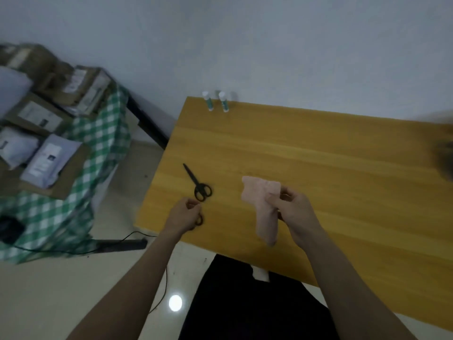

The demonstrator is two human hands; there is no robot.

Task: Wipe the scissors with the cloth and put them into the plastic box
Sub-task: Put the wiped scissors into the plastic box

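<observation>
Black scissors (197, 183); pink cloth (262, 207); green-checked tablecloth (98, 143).

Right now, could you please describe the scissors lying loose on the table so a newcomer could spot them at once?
Start at the wooden table and go to its left edge. The black scissors lie flat there, just beyond the left hand, blades pointing away. Unlike the pair held in that hand, nothing touches them.

We see both bare forearms rise from the bottom of the frame toward its centre; the left hand (184, 216), left of centre, has its fingers curled round a dark loop we cannot identify for sure; the right hand (293, 209), right of centre, pinches a pale pink cloth (263, 207) between thumb and curled fingers.
</observation>
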